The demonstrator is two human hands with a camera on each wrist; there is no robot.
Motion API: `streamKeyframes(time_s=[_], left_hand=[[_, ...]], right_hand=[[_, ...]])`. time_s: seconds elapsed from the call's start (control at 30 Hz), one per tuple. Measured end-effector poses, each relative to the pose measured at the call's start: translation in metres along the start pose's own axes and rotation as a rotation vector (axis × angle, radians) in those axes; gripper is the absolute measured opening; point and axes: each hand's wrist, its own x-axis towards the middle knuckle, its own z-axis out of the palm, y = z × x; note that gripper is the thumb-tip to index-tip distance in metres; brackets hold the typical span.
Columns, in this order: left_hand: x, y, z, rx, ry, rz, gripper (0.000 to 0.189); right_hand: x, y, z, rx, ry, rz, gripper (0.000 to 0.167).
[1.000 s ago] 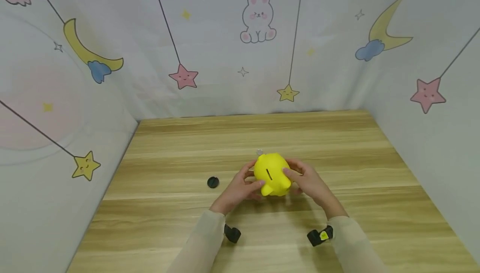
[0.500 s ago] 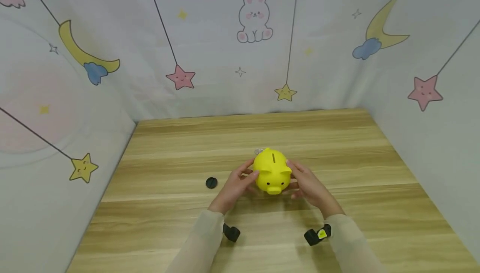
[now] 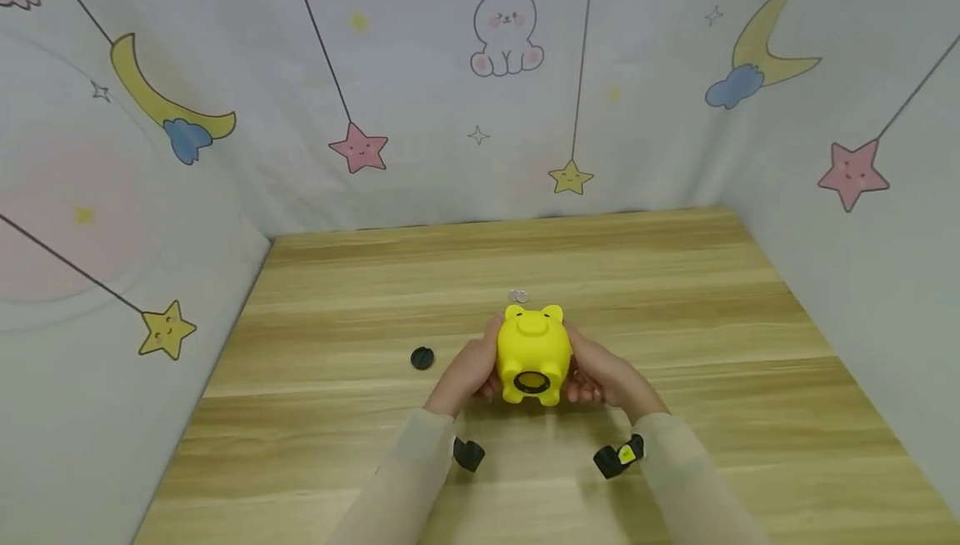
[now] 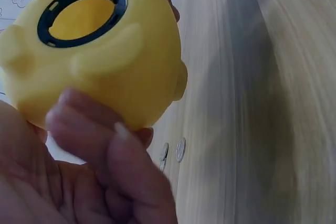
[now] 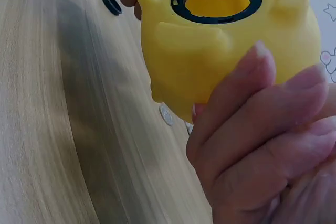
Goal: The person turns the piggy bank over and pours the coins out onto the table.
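A yellow piggy bank (image 3: 533, 347) is held above the table between both hands, its underside tipped toward the head camera. My left hand (image 3: 469, 372) grips its left side and my right hand (image 3: 609, 370) its right side. In both wrist views the belly hole shows uncovered, ringed by a black rim (image 4: 46, 35); through it the yellow inside is visible. Several fingers (image 5: 236, 129) of the right hand curl near the pig's side. On the table behind the pig lie silver coins (image 3: 518, 296), apart from both hands. Left of the left hand rests a round black plug (image 3: 422, 357).
The wood-grain table (image 3: 337, 445) is bounded at the back and both sides by white cloth walls (image 3: 420, 78) printed with stars, moons and a rabbit. A black wrist camera (image 3: 468, 454) hangs below the left wrist, another camera (image 3: 618, 456) below the right.
Both hands have rotated the piggy bank: its slotted top faced the camera earlier, then its face pointed down toward me, and now its belly opening shows. The coins behind it have come into fuller view.
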Motion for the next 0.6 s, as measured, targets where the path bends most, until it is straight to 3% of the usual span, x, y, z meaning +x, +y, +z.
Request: streamKeyframes(time_s=[0.13, 0.37, 0.6], left_hand=[[0.0, 0.001, -0.002, 0.0, -0.036, 0.016, 0.089], [0.004, 0.002, -0.01, -0.131, -0.122, 0.181, 0.061], [0.002, -0.003, -0.009, -0.222, -0.171, 0.21, 0.062]], right_hand=[[0.001, -0.001, -0.002, 0.035, 0.023, -0.013, 0.083], [0.001, -0.01, -0.011, 0.096, 0.105, -0.141, 0.075], [-0.001, -0.006, -0.014, 0.17, 0.078, -0.214, 0.069]])
